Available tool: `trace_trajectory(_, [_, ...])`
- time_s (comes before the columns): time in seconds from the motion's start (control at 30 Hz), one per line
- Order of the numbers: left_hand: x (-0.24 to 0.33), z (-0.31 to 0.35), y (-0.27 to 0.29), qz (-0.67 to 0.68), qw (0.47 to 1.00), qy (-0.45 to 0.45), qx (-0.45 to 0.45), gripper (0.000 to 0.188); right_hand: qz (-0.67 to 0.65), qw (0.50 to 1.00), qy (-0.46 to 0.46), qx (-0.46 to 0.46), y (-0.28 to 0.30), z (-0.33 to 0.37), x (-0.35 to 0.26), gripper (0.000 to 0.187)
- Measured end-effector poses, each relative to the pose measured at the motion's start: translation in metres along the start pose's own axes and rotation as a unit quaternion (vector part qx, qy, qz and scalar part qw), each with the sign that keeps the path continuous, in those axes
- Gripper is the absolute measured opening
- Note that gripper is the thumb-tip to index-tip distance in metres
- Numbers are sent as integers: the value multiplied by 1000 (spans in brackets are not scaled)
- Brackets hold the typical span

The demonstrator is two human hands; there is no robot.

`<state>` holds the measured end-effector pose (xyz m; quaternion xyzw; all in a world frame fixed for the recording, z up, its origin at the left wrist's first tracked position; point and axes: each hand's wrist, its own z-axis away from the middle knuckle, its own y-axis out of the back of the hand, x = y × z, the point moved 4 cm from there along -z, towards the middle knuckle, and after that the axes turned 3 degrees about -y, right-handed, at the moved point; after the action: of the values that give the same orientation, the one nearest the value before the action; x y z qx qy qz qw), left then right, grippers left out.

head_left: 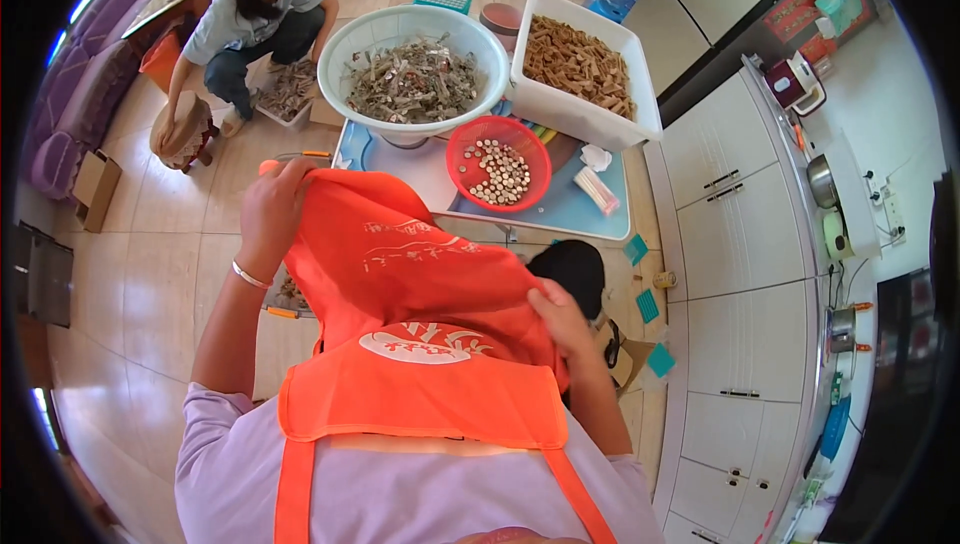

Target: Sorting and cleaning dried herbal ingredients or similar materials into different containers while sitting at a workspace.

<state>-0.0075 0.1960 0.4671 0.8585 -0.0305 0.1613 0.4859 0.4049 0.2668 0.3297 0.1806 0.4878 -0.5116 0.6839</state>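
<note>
I wear an orange apron [420, 394] with white print over a light purple top. Its lower part is lifted and spread out in front of me. My left hand [272, 212] grips the cloth at its far left edge; a silver bangle circles that wrist. The right edge of the apron is pinched in my right hand [562, 319], held lower and closer to me. Just beyond the cloth, a red plastic basket [544, 162] with small round pale pieces sits on a low blue table [618, 219].
A large pale basin [335, 79] of greyish strips and a white tub [600, 132] of brown pieces stand behind the basket. A bundle of thin sticks [597, 191] lies at the right. Another person [265, 29] squats far left by a round stool [188, 132]. Cabinets [745, 234] line the right side.
</note>
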Motion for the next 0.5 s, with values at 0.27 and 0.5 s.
trace_trajectory(0.27, [46, -24, -28, 33, 994, -91, 41, 15, 65, 983, 156, 74, 30, 45, -28, 13])
trace_trajectory(0.5, [73, -5, -45, -15, 981, -188, 44, 37, 232, 931, 231, 163, 66, 45, -19, 12])
